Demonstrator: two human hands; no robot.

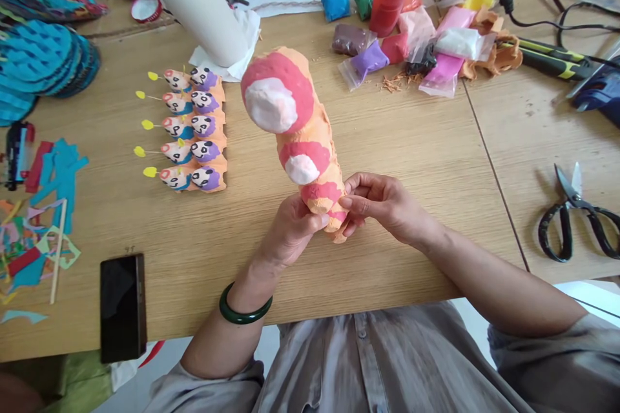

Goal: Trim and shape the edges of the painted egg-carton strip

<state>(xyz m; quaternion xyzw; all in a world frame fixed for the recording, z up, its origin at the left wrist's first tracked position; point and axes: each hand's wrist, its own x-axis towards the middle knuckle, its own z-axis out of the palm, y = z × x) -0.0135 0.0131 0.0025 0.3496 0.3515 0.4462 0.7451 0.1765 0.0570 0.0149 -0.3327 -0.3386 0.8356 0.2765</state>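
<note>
Orange strip (310,153) up, mid-frame! | left hand (293,232) grips its lower end, apparently bearing the weight | right hand (387,206) pinches its edge, likely steadying | painted carton (194,129) sits upper left, clear of both

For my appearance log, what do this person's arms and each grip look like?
Left grip and right grip are ungloved. A smooth, dark green bangle circles the left arm near the wrist; grey-brown sleeves end around the elbows.
</note>
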